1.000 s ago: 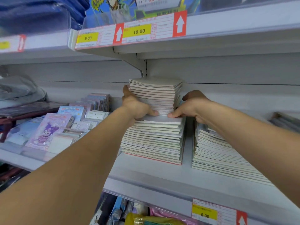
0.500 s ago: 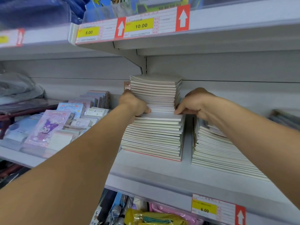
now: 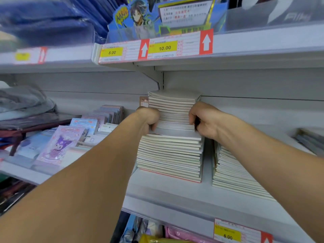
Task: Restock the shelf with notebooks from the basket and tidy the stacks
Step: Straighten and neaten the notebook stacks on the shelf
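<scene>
Upper stack point(image 3: 172, 109): pale notebooks, set on the lower stack point(image 3: 170, 155) toward the rear of the shelf point(image 3: 184, 193).
Left hand point(image 3: 149, 119): grip closed on the upper stack's left edge, fingers curled in.
Right hand point(image 3: 204, 120): grip closed on its right edge (equally near).
Key relation: stack held between both hands; spines run left to right, facing the person.
Neighbouring stack point(image 3: 235, 172): just beside, right.
Basket: not in view.
</scene>
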`<action>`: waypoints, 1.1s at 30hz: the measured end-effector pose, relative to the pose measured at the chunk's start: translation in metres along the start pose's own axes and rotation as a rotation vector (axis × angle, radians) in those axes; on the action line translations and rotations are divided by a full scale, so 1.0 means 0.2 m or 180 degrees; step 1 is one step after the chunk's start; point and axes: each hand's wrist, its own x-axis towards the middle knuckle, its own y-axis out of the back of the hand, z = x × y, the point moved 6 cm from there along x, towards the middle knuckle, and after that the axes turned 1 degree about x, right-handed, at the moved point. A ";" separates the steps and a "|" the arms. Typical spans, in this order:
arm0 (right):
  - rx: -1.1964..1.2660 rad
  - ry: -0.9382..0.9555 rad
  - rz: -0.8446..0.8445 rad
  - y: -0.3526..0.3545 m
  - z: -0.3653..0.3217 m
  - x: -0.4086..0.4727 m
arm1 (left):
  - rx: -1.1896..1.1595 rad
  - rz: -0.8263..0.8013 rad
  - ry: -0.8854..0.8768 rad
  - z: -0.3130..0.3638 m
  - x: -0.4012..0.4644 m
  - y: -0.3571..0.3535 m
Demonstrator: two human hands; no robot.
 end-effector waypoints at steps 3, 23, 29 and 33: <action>0.0051 0.0054 -0.0162 0.01 0.02 0.05 | 0.0323 -0.0101 -0.0040 -0.01 0.02 0.00; 0.1265 -0.0270 -0.0007 0.06 -0.01 0.28 | -0.1991 -0.0858 0.0158 0.05 0.25 0.01; 0.1169 -0.0021 0.0212 0.00 -0.02 0.32 | -0.1017 -0.0841 -0.0270 0.02 0.34 0.05; 0.1404 0.0018 0.0372 0.02 0.00 0.33 | -0.1592 -0.0558 -0.0002 -0.01 0.41 0.01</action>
